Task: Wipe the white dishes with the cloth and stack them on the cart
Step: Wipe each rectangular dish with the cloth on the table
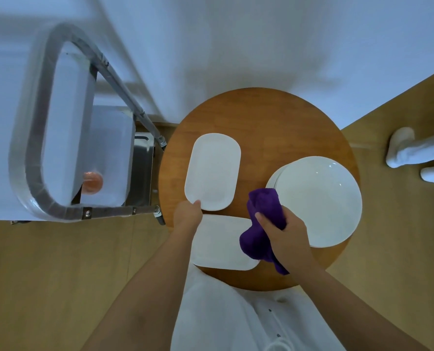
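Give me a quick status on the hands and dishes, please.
Left hand pinches the far rectangular plate at its near edge. Right hand grips the purple cloth. Round plate stack untouched. Nothing in the way.

Purple cloth, white dishes, brown wood-grain table, silver metal cart, tan floor, orange round thing on cart.

The single head camera is looking steeply down from above, sitting close over the round wooden table, taking in the metal cart at left and floor at right.
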`<move>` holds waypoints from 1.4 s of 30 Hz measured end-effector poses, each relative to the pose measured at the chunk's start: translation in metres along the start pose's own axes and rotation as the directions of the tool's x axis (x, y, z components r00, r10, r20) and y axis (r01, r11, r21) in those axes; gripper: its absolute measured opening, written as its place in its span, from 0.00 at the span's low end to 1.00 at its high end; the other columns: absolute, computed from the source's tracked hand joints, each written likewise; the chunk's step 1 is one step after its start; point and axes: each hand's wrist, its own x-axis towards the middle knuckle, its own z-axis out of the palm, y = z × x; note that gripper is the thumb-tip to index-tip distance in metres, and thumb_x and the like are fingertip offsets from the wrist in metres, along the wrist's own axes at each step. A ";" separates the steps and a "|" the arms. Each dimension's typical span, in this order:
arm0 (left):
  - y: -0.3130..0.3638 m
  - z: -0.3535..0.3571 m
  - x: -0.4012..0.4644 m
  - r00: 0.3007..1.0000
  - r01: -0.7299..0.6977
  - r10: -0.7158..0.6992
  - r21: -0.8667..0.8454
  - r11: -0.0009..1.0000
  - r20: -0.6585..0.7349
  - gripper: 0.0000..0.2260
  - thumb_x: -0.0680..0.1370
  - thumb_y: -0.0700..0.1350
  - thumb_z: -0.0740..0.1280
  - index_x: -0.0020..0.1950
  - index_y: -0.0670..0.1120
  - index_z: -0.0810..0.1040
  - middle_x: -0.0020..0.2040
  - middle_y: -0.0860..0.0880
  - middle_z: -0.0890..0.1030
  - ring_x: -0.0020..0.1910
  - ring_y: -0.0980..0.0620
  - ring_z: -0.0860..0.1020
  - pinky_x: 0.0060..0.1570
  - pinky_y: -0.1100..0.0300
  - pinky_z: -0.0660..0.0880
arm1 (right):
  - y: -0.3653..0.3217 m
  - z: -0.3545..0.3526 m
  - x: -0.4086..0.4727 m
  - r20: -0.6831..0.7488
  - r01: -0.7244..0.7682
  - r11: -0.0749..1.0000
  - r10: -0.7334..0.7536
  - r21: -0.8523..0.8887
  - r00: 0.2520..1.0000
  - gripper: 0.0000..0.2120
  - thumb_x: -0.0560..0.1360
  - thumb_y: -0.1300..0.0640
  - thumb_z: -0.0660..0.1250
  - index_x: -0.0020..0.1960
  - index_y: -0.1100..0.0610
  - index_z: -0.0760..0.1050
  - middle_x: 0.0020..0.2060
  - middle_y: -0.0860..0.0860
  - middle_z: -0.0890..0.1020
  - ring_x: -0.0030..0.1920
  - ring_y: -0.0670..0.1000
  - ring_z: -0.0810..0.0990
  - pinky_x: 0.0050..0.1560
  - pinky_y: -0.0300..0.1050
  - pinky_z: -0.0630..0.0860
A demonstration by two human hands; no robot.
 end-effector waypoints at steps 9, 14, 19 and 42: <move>0.008 0.001 -0.001 0.996 0.085 -0.083 -0.177 0.981 0.016 0.17 0.78 0.55 0.65 0.56 0.43 0.70 0.50 0.46 0.73 0.51 0.43 0.77 0.40 0.55 0.76 | 0.000 -0.003 -0.003 0.000 -0.027 1.000 0.027 0.014 1.000 0.10 0.75 0.55 0.68 0.39 0.45 0.69 0.34 0.38 0.76 0.36 0.40 0.78 0.29 0.26 0.70; 0.003 -0.002 0.001 0.999 0.035 -0.036 -0.025 0.999 -0.030 0.14 0.80 0.52 0.63 0.54 0.41 0.72 0.47 0.44 0.74 0.47 0.44 0.76 0.53 0.48 0.79 | 0.002 -0.003 -0.008 0.008 -0.033 0.999 0.033 0.034 0.999 0.10 0.75 0.56 0.68 0.40 0.45 0.69 0.35 0.38 0.76 0.38 0.34 0.78 0.29 0.25 0.70; -0.001 -0.006 0.000 0.995 -0.061 0.051 -0.117 0.991 -0.084 0.09 0.81 0.51 0.62 0.47 0.46 0.72 0.47 0.47 0.76 0.47 0.46 0.76 0.52 0.52 0.77 | -0.001 -0.004 -0.010 0.002 -0.041 0.998 0.041 0.043 0.999 0.09 0.75 0.55 0.68 0.41 0.44 0.69 0.36 0.38 0.77 0.37 0.41 0.79 0.29 0.26 0.70; 0.022 -0.076 -0.067 0.909 0.152 0.276 -0.866 0.477 0.311 0.21 0.77 0.61 0.62 0.66 0.53 0.73 0.60 0.46 0.82 0.56 0.40 0.81 0.56 0.40 0.77 | -0.058 -0.014 -0.021 -0.156 -0.005 0.949 0.057 0.314 0.986 0.05 0.76 0.50 0.64 0.43 0.45 0.70 0.36 0.42 0.78 0.40 0.48 0.79 0.37 0.38 0.75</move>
